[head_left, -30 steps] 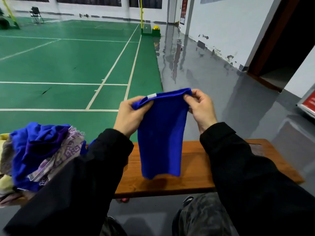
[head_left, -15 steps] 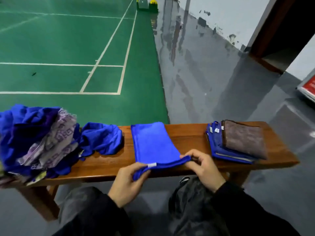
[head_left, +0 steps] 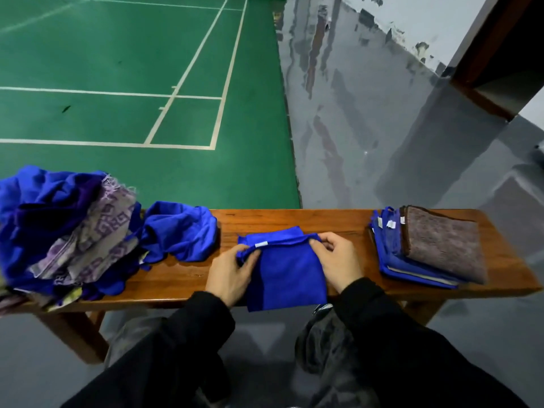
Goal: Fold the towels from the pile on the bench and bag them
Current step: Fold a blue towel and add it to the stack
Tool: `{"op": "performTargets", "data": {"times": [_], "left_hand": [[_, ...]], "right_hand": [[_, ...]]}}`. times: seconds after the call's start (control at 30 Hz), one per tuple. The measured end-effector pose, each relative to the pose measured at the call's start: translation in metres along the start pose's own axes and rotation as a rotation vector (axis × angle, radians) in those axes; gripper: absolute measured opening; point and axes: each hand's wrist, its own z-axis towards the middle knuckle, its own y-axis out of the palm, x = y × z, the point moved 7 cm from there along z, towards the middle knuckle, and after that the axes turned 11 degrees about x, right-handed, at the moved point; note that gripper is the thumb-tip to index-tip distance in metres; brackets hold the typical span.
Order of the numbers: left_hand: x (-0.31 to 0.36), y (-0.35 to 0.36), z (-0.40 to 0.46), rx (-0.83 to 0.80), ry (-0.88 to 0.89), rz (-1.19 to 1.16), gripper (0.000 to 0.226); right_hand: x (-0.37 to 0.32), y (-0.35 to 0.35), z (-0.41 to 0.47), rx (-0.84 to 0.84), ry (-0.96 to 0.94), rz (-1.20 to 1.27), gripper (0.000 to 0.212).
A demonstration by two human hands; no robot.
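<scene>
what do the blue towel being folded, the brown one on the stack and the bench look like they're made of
Blue towel: looks like microfibre or a similar soft synthetic, matte with a fine nap and a small white sewn tag.
Brown towel: plush, mottled pile with a darker bound edge, probably microfibre or terry.
Bench: wood, reddish brown, with visible grain and a slight sheen suggesting varnish.

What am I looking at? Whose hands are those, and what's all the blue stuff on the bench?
A person wears a camera on their head, so you see what they see, looking down. The left hand and right hand each pinch an edge of a blue towel, folding it on a wooden bench. To the left is a messy pile of towels waiting to be folded. To the right is a neat stack of folded towels, a brown one on top. Beyond is a green sports court.
</scene>
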Motion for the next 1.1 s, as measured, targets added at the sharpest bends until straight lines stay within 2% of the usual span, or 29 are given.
{"op": "performTargets", "data": {"times": [0.33, 0.63, 0.93, 1.0, 1.1], "left_hand": [[-0.035, 0.035, 0.053, 0.091, -0.014, 0.408, 0.040], [-0.026, 0.041, 0.060, 0.119, 0.037, 0.494, 0.037], [-0.028, 0.044, 0.071, 0.105, -0.005, 0.609, 0.044], [-0.028, 0.043, 0.073, 0.134, -0.028, 0.560, 0.043], [-0.031, 0.034, 0.068, 0.201, -0.035, 0.293, 0.050]], "right_hand": [[0.013, 0.045, 0.043, 0.050, -0.023, -0.343, 0.018], [0.019, 0.055, 0.048, 0.139, -0.127, -0.527, 0.031], [0.017, 0.058, 0.056, 0.107, -0.066, -0.682, 0.040], [0.015, 0.058, 0.060, 0.099, -0.043, -0.649, 0.040], [0.019, 0.050, 0.058, 0.099, 0.006, -0.478, 0.048]]}}
